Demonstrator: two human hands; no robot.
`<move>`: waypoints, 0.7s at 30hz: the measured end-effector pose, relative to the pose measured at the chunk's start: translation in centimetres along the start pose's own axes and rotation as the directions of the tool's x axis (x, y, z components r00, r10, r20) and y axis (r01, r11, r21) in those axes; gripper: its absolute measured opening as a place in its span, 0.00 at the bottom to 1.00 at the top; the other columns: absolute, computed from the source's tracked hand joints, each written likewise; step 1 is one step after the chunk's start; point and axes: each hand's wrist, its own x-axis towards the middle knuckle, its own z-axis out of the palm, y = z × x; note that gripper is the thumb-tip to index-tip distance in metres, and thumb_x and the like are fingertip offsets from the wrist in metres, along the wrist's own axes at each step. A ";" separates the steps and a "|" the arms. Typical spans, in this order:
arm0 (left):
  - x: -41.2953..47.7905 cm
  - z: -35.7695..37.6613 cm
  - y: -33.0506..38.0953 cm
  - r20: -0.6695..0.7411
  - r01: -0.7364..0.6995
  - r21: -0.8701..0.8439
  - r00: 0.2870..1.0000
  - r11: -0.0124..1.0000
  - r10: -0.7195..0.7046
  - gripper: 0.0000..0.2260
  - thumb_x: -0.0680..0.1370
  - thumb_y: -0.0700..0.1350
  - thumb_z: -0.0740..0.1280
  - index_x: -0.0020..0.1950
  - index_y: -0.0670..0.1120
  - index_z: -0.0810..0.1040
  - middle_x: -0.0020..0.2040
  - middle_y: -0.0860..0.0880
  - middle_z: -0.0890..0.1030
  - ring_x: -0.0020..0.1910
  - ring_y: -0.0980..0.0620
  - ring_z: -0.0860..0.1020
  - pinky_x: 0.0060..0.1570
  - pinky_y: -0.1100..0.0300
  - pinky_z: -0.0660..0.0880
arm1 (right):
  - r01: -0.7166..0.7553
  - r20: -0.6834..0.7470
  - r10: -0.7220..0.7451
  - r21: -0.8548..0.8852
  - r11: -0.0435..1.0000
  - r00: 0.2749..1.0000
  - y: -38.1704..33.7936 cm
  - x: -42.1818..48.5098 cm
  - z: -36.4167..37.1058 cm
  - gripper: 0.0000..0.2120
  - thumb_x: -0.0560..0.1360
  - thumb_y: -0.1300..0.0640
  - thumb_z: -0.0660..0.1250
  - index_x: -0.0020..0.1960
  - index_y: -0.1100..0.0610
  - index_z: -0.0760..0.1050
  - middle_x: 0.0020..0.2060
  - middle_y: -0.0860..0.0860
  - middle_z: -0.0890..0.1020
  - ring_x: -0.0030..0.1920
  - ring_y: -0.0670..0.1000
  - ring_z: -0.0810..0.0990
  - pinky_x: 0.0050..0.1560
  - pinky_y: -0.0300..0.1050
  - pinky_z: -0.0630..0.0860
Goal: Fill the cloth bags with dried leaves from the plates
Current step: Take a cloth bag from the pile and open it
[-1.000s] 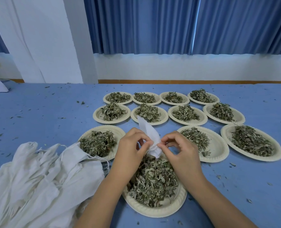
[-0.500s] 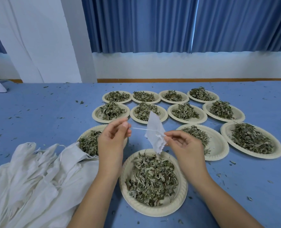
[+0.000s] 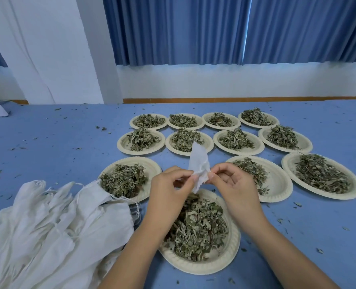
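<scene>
Drawn back together, left hand (image 3: pixel 168 185) and right hand (image 3: pixel 234 184) each pinch the cloth bag (image 3: pixel 198 161) above the nearest plate (image 3: pixel 216 265).

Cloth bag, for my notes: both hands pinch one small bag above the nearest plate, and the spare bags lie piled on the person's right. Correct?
One slip: the head view shows the spare bags piled on the person's left. The left hand and right hand do pinch the small bag above the nearest plate.
</scene>
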 end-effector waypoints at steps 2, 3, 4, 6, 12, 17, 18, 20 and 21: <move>0.1 -0.3 0.0 -0.095 -0.007 0.034 0.995 0.999 0.010 0.06 0.75 0.38 0.71 0.46 0.48 0.85 0.40 0.54 0.81 0.37 0.59 0.77 0.40 0.65 0.74 | -0.023 0.087 0.026 -0.035 0.999 0.996 -0.2 0.2 -0.4 0.07 0.73 0.70 0.68 0.41 0.59 0.77 0.35 0.48 0.82 0.40 0.48 0.83 0.45 0.38 0.78; 0.2 -0.7 0.0 -0.171 -0.010 0.037 0.985 0.999 0.016 0.07 0.75 0.38 0.71 0.46 0.50 0.84 0.41 0.54 0.80 0.37 0.58 0.77 0.40 0.66 0.74 | -0.017 0.154 0.034 -0.107 0.994 0.987 -0.4 0.3 -0.9 0.07 0.73 0.69 0.69 0.41 0.58 0.77 0.36 0.49 0.82 0.41 0.50 0.83 0.46 0.41 0.79; 0.4 -1.2 0.0 -0.257 -0.024 0.047 0.966 0.999 0.035 0.07 0.76 0.38 0.71 0.46 0.50 0.84 0.42 0.54 0.80 0.38 0.57 0.77 0.39 0.68 0.73 | 0.032 0.246 0.027 -0.233 0.972 0.969 -0.7 0.4 -1.7 0.07 0.72 0.67 0.70 0.42 0.57 0.77 0.39 0.49 0.82 0.41 0.52 0.82 0.48 0.44 0.79; 0.6 -2.3 -0.1 -0.405 -0.106 0.154 0.900 0.982 0.161 0.04 0.77 0.38 0.70 0.46 0.45 0.84 0.44 0.51 0.80 0.38 0.56 0.76 0.40 0.70 0.71 | 0.207 0.449 0.053 -0.510 0.835 0.892 -1.2 0.7 -3.2 0.07 0.70 0.62 0.74 0.45 0.53 0.79 0.44 0.47 0.81 0.42 0.49 0.79 0.50 0.45 0.77; 0.7 -2.4 -1.0 -0.195 -0.318 0.509 0.862 0.800 0.467 0.07 0.72 0.30 0.73 0.48 0.36 0.84 0.40 0.44 0.80 0.38 0.49 0.78 0.39 0.56 0.76 | 0.387 0.628 0.287 -0.714 0.584 0.724 -0.5 0.4 -3.3 0.18 0.71 0.55 0.74 0.59 0.45 0.78 0.54 0.42 0.76 0.54 0.37 0.71 0.58 0.32 0.65; 0.4 -1.0 -1.0 0.022 -0.079 0.356 0.997 0.931 0.076 0.03 0.71 0.35 0.75 0.41 0.43 0.86 0.35 0.50 0.81 0.31 0.57 0.77 0.38 0.61 0.77 | 0.313 0.560 0.231 -0.707 0.634 0.796 -0.8 0.6 -3.3 0.16 0.71 0.67 0.69 0.52 0.49 0.82 0.48 0.41 0.80 0.44 0.40 0.79 0.52 0.36 0.73; 0.3 -0.8 -0.9 0.015 -0.002 0.295 1.000 0.956 -0.002 0.04 0.72 0.37 0.75 0.40 0.45 0.85 0.34 0.53 0.81 0.31 0.59 0.77 0.37 0.66 0.76 | 0.290 0.538 0.180 -0.672 0.681 0.824 -1.0 0.5 -3.5 0.18 0.70 0.69 0.69 0.49 0.46 0.82 0.46 0.40 0.81 0.45 0.44 0.81 0.52 0.39 0.75; 0.1 -0.5 -0.9 0.006 0.113 0.203 0.993 0.973 -0.117 0.07 0.72 0.39 0.76 0.36 0.49 0.83 0.31 0.57 0.81 0.31 0.63 0.77 0.34 0.72 0.73 | 0.287 0.491 0.042 -0.574 0.767 0.870 -1.5 0.4 -3.8 0.22 0.67 0.72 0.71 0.44 0.44 0.82 0.42 0.39 0.83 0.45 0.43 0.82 0.51 0.36 0.74; 0.0 -0.4 -0.8 0.009 0.144 0.184 0.989 0.972 -0.148 0.09 0.72 0.39 0.76 0.34 0.50 0.82 0.31 0.57 0.80 0.31 0.64 0.76 0.33 0.73 0.71 | 0.293 0.467 -0.019 -0.523 0.800 0.884 -1.7 0.4 -3.9 0.21 0.65 0.72 0.71 0.44 0.45 0.82 0.42 0.40 0.83 0.45 0.42 0.82 0.50 0.33 0.73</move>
